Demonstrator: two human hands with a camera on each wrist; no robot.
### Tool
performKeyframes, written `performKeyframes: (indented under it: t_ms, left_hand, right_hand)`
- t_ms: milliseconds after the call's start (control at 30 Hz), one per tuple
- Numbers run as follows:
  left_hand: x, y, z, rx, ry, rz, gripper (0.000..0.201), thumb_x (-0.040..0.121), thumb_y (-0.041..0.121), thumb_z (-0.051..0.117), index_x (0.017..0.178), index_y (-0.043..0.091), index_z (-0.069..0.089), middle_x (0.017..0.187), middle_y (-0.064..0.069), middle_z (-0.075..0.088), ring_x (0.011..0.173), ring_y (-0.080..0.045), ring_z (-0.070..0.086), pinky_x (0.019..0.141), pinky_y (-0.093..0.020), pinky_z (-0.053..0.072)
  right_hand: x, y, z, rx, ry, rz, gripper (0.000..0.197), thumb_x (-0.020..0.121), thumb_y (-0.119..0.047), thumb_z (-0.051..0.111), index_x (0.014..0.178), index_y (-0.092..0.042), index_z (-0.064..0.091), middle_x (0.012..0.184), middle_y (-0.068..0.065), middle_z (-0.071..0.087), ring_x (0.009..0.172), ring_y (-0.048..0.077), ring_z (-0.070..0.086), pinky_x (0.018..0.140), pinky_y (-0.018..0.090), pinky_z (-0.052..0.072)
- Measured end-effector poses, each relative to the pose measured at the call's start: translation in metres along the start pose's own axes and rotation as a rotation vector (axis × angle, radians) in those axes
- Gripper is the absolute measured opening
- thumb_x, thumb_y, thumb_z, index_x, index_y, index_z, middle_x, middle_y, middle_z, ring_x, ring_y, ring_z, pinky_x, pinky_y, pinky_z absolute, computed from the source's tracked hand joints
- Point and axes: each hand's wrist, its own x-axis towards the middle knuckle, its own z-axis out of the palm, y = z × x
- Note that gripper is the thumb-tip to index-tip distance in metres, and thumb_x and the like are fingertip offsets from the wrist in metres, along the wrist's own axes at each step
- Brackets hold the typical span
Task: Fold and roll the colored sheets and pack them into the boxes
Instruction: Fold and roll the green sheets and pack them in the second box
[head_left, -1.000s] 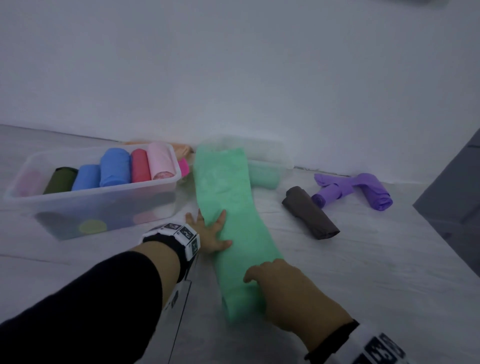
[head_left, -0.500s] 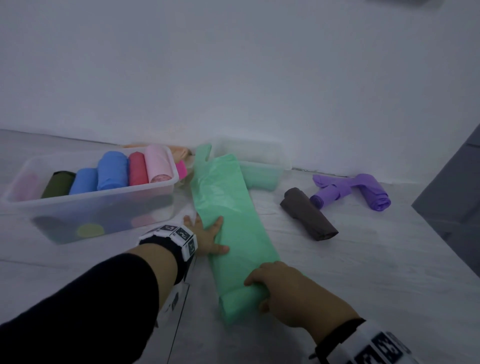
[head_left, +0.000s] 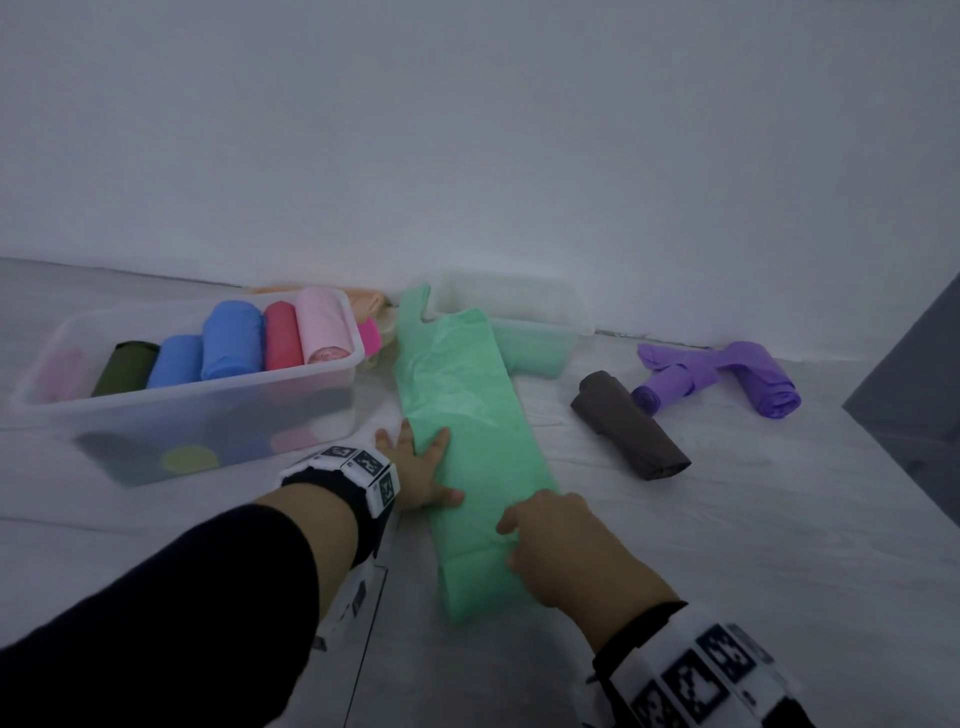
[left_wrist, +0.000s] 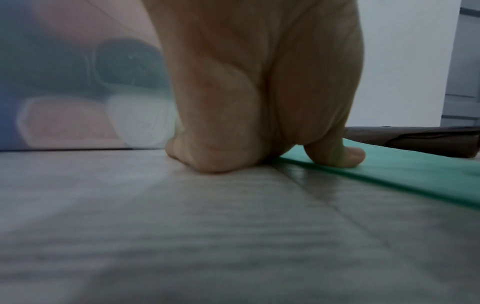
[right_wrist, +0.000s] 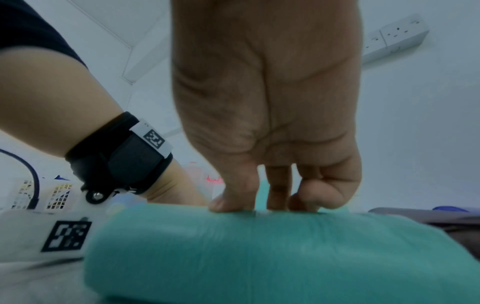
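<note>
Rolls (head_left: 231, 345) in clear box (head_left: 208, 410), hands pressing green sheet (head_left: 467, 415)

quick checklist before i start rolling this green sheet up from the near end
1. Green sheet folded into a long strip, flat on the floor: ok.
2. Left hand pressing the strip's left edge, fingers straight: ok.
3. Right hand curled over the near end: ok.
4. Far handle end smooth: not ok, wrinkled and lying against the far box.
5. Brown roll apart from the strip: ok.
6. Room in the near box: cannot tell.
</note>
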Motion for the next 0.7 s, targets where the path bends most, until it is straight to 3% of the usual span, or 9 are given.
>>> performKeyframes:
  t_ms: [100,300,433,567,633,700]
  left_hand:
    - [0.001,-0.001,0.001,-0.01,0.001,0.004,0.094,0.087,0.067,0.042,0.147,0.031,-0.021,0.154,-0.02,-0.024,0.14,-0.05,-0.011,0.114,-0.055,0.003]
    - [0.003,-0.004,0.002,-0.044,0.023,-0.003,0.094,0.087,0.065,0.044,0.146,0.033,-0.022,0.155,-0.017,-0.022,0.141,-0.048,-0.01,0.114,-0.054,0.005]
    - [0.003,-0.005,0.0,-0.033,0.014,-0.006,0.085,0.092,0.059,0.04,0.148,0.033,-0.019,0.155,-0.015,-0.023,0.141,-0.047,-0.01,0.114,-0.054,0.006]
    - [0.002,-0.003,-0.002,-0.016,0.005,-0.018,0.072,0.097,0.054,0.033,0.149,0.036,-0.014,0.155,-0.016,-0.022,0.141,-0.049,-0.01,0.114,-0.054,0.005]
    - [0.0,0.0,-0.004,-0.014,0.002,-0.015,0.065,0.099,0.053,0.027,0.149,0.038,-0.012,0.155,-0.017,-0.021,0.14,-0.049,-0.011,0.114,-0.053,0.003]
    - [-0.003,0.003,-0.005,-0.005,-0.021,0.008,0.059,0.1,0.053,0.018,0.148,0.037,-0.012,0.155,-0.016,-0.021,0.14,-0.047,-0.015,0.114,-0.053,0.0]
  right_hand:
    - [-0.004,-0.001,-0.004,0.009,0.07,-0.028,0.029,0.091,-0.013,0.049,0.119,-0.017,0.056,0.121,0.006,0.058,0.113,0.026,0.052,0.094,0.03,0.036]
    - [-0.012,-0.004,-0.001,-0.034,-0.001,-0.057,0.041,0.083,-0.016,0.057,0.125,-0.016,0.054,0.123,0.005,0.04,0.115,0.026,0.041,0.094,0.037,0.04]
    - [-0.016,0.0,0.003,-0.009,-0.058,-0.032,0.041,0.083,-0.014,0.06,0.124,-0.02,0.059,0.123,0.007,0.039,0.117,0.028,0.042,0.096,0.035,0.039]
    - [-0.021,0.009,0.005,0.053,-0.121,-0.053,0.061,0.073,-0.015,0.075,0.129,-0.027,0.053,0.124,0.004,0.043,0.118,0.024,0.046,0.097,0.032,0.041]
    - [-0.025,0.011,0.005,0.133,-0.106,-0.017,0.068,0.068,-0.015,0.08,0.126,-0.027,0.046,0.123,0.0,0.047,0.115,0.021,0.047,0.092,0.029,0.039]
    - [-0.028,0.013,0.004,0.176,-0.082,0.0,0.061,0.067,-0.018,0.082,0.115,-0.025,0.045,0.121,0.001,0.05,0.11,0.02,0.049,0.084,0.028,0.039]
